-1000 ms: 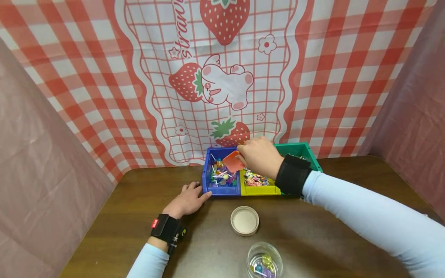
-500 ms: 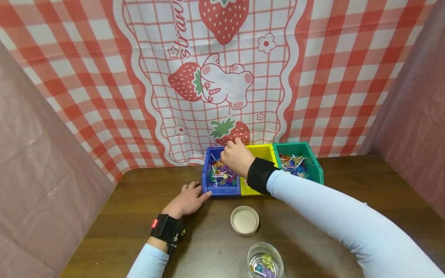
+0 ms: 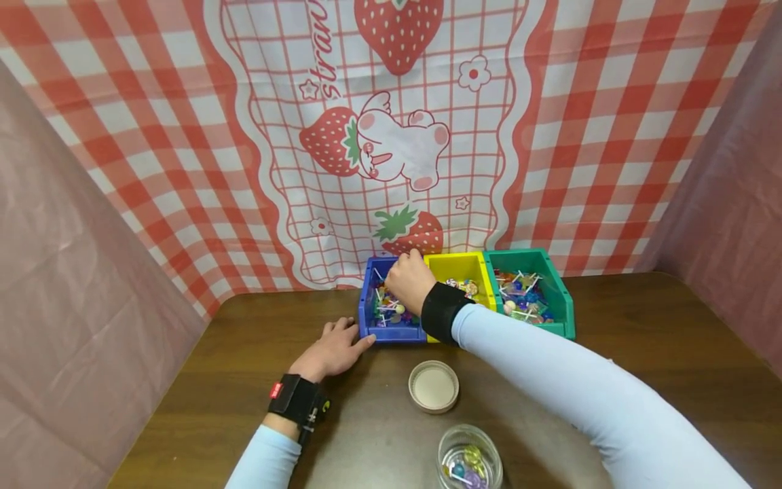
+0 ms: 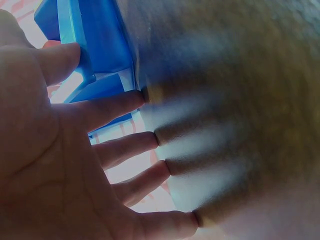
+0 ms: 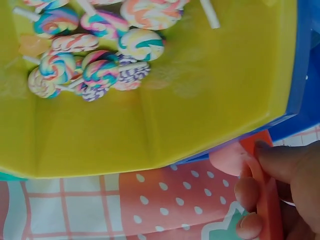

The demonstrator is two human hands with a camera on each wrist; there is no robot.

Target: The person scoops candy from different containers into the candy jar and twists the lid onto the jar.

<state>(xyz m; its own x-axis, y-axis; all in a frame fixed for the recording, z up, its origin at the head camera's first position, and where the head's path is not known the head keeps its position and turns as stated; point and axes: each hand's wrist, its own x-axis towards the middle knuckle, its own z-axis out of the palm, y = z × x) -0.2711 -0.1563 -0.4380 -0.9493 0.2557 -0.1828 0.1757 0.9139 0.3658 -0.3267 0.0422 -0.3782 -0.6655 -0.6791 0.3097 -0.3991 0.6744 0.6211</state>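
1. Right hand (image 3: 411, 282): over blue bin (image 3: 398, 334), gripping orange scoop (image 5: 270, 207), fingers curled round it, likely for control.
2. Left hand (image 3: 332, 350): fingers extended, thumb against blue bin's edge, likely bracing it.

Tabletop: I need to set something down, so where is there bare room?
Bare tabletop lies between the left hand and the pink curtain on that side, and right of the green bin. A smaller patch separates the left forearm from the lid and glass jar. Crowded: the blue bin, left hand at its corner, right hand over it.
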